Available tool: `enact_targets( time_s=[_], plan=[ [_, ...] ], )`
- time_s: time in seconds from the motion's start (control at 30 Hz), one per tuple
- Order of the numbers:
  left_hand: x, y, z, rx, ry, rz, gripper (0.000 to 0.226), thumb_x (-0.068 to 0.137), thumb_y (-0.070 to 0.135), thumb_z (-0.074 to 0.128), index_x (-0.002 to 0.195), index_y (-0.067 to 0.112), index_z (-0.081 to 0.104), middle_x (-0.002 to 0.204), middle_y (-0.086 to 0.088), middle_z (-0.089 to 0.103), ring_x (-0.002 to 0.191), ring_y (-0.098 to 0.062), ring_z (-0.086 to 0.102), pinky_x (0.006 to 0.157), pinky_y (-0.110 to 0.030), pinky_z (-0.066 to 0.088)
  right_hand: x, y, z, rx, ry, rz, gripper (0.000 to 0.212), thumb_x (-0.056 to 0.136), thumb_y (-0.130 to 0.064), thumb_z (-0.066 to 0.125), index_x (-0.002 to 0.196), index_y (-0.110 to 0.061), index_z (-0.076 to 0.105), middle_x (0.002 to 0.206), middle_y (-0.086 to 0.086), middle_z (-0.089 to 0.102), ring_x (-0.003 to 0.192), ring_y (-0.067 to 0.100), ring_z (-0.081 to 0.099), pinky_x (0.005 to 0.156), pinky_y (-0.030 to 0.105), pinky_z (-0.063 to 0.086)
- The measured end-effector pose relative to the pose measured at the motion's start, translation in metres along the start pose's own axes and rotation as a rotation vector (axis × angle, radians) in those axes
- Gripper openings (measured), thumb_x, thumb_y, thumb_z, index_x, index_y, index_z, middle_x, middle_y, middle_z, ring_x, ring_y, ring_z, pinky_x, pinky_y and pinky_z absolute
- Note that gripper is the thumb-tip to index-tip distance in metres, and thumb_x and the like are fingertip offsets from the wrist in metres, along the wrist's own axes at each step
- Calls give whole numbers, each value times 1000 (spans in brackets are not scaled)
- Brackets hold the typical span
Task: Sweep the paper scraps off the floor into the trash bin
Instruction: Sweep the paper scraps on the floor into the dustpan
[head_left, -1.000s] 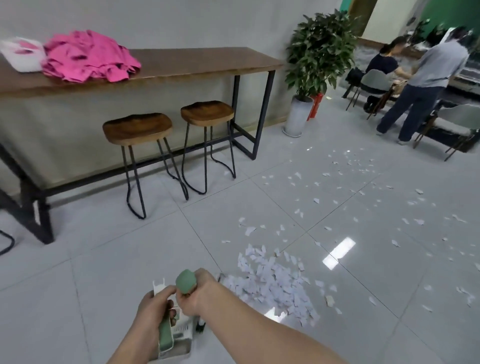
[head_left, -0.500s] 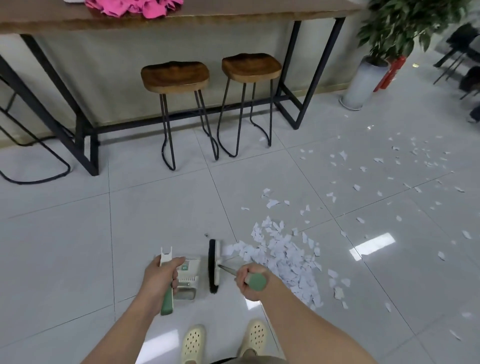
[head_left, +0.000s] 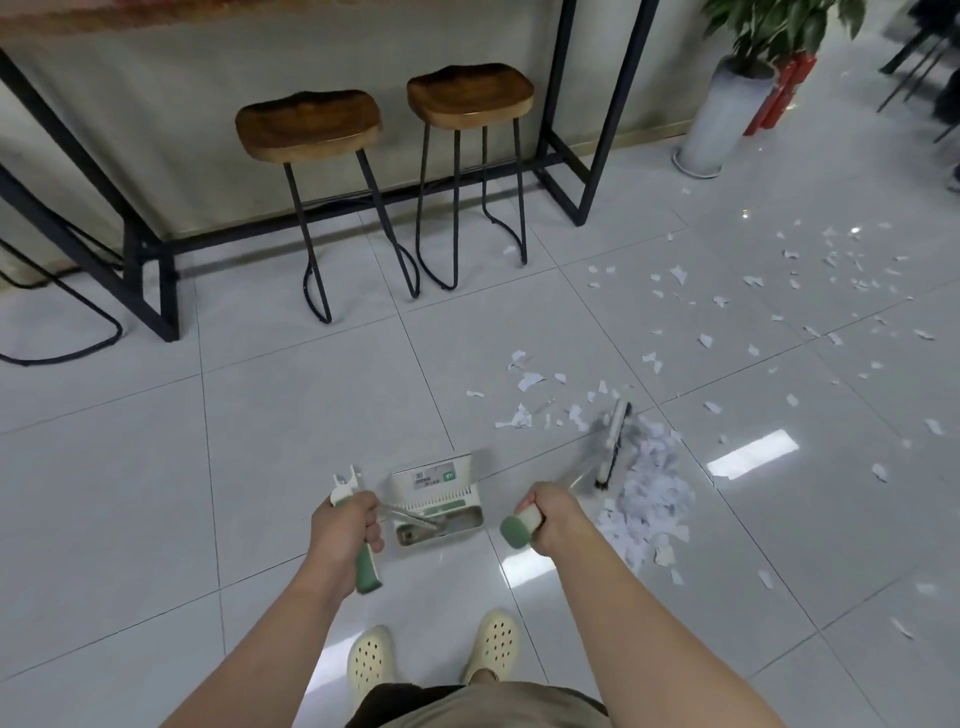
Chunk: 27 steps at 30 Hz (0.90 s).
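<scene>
Glossy pale grey tiled floor reflects ceiling light; two wooden-seated black-legged stools stand beneath a black-framed high table, potted plant in white pot right of it.

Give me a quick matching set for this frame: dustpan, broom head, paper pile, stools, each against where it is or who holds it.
1 dustpan
2 broom head
3 paper pile
4 stools

a under the high table
b handle in left hand
c right of the brush, on the floor
d on the handle in right hand

Pairs: 1-b, 2-d, 3-c, 4-a
</scene>
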<state>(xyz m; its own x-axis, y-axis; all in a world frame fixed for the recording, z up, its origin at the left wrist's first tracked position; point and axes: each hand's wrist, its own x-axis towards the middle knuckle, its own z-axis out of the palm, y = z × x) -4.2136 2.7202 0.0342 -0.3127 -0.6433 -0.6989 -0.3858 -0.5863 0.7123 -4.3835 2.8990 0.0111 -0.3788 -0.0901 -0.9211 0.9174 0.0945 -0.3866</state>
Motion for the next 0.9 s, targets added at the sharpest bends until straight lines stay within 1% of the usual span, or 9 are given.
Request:
enact_targets(
  time_s=[0.1,0.17,0.27,0.37,0.43,0.6,0.67,0.8,0.9],
  plan=[
    [-3,10,13,-26,-33,-8,19,96,-2,54,85,11,47,60,-3,35,43,-14,31,38,-25,31,-12,-15,21,53,-64,-45,22,82,8,37,71,-11,39,64,7,41,51,20,42,38,19,42],
    [-5,16,18,-43,-46,-13,18,96,-1,56,85,11,48,58,-2,36,42,-14,31,39,-24,31,-26,-22,37,59,-122,-58,23,82,7,37,68,-11,39,59,7,41,48,19,44,38,18,42],
    [-6,21,16,-73,-38,-19,16,94,-1,57,88,10,49,55,0,38,40,-13,32,39,-23,32,-44,-21,59,57,-224,-41,28,82,6,38,60,-12,38,44,4,40,35,16,40,38,16,39],
    [-7,23,4,-103,-21,-28,15,94,-2,57,87,9,50,56,-1,38,40,-13,32,38,-22,32,-46,-15,73,46,-299,-14,33,87,3,41,58,-13,36,39,2,38,30,13,37,35,15,34],
    [-7,24,-8,-100,-3,-31,17,94,-2,56,84,10,49,56,-1,39,40,-13,32,38,-22,31,-38,-11,82,118,-366,62,30,90,2,42,66,-13,37,42,0,38,30,10,37,31,16,33],
    [-3,23,-52,-34,83,-51,19,93,-3,53,79,10,49,59,-2,38,43,-14,32,37,-25,32,-13,11,107,303,-518,302,14,92,2,45,90,-12,41,50,-1,37,32,8,40,33,15,39],
    [-1,20,-71,-22,122,-72,18,93,-3,53,80,9,50,57,-2,38,44,-14,32,38,-25,31,-7,18,117,329,-547,372,15,93,0,46,101,-11,40,50,-1,37,33,8,41,35,14,40],
    [-1,11,-96,-51,206,-110,19,92,-5,53,79,8,50,55,-2,39,43,-15,32,42,-23,30,7,28,129,335,-565,456,9,95,-3,45,90,-10,46,49,-1,38,32,9,42,32,17,40],
    [1,3,-110,-112,282,-124,19,92,-4,52,80,10,48,56,-2,40,41,-13,33,40,-23,32,22,35,132,249,-524,434,20,95,-2,41,79,-13,45,49,-1,38,30,8,41,31,17,38]
  ],
)
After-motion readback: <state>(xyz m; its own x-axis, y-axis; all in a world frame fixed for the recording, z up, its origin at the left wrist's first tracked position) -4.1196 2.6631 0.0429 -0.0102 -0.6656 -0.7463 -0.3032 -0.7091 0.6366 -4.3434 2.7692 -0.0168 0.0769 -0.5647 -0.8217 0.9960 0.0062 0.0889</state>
